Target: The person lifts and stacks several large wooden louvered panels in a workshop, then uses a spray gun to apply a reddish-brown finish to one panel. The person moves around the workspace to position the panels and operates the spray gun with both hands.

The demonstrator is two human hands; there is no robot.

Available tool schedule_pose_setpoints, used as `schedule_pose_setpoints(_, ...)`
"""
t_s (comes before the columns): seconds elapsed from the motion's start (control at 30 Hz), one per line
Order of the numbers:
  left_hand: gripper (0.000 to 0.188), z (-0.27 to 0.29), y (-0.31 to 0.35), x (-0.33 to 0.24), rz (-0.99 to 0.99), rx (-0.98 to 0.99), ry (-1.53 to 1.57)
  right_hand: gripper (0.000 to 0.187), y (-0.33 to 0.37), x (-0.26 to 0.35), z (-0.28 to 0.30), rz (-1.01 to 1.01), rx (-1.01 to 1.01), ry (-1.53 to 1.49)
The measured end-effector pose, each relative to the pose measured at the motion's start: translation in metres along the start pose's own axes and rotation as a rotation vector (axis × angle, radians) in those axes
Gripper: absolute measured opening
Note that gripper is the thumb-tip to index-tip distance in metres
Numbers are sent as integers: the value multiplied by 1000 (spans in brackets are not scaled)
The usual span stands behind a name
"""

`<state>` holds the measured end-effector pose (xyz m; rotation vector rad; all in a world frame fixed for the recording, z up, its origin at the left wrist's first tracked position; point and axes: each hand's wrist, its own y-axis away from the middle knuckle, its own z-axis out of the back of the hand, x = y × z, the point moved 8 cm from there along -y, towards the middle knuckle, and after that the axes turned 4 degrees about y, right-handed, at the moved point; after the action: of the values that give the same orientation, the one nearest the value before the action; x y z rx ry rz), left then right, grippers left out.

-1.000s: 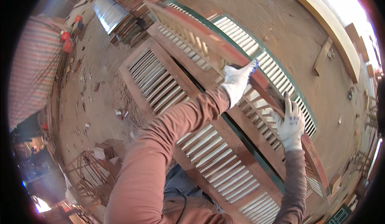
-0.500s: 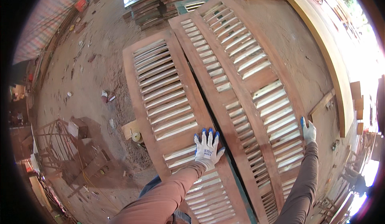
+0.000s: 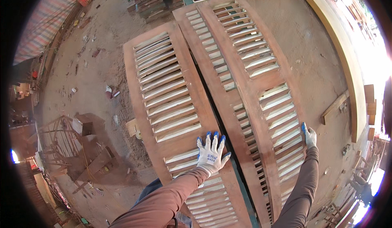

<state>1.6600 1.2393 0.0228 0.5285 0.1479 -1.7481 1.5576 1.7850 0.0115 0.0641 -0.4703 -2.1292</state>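
My left hand [image 3: 210, 156], in a white glove with blue fingertips, lies flat with spread fingers on the crossrail of a brown wooden louvred shutter [image 3: 200, 105]. To its right, across a dark gap, one louvred shutter [image 3: 267, 79] lies on top of another louvred shutter [image 3: 230, 98], covering part of its slats. My right hand [image 3: 310, 138], gloved the same way, grips the outer right edge of the upper shutter. Its blue-tipped digit rests at the edge, while the other fingers are partly hidden along the side.
More shutters [image 3: 153, 3] are stacked at the far end. A long pale timber beam [image 3: 345, 52] runs along the right, with a short board [image 3: 335, 105] beside it. Wood scraps and a frame-like heap [image 3: 61, 142] lie on the dusty ground at left.
The upper right shutter has shifted left and turned slightly over the one beneath, hiding more of its lower slats. My right hand has moved a little left with it; my left hand stays put.
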Motion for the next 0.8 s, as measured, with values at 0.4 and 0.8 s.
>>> schedule_pose_setpoints(0.4, 77, -10, -3, -10, -37, 30, -71, 69, 76, 46, 14, -126, -501, 93)
schedule_pose_setpoints(0.8, 87, -5, -16, -34, -28, 38, -52, 62, 67, 72, 12, -45, -367, 78)
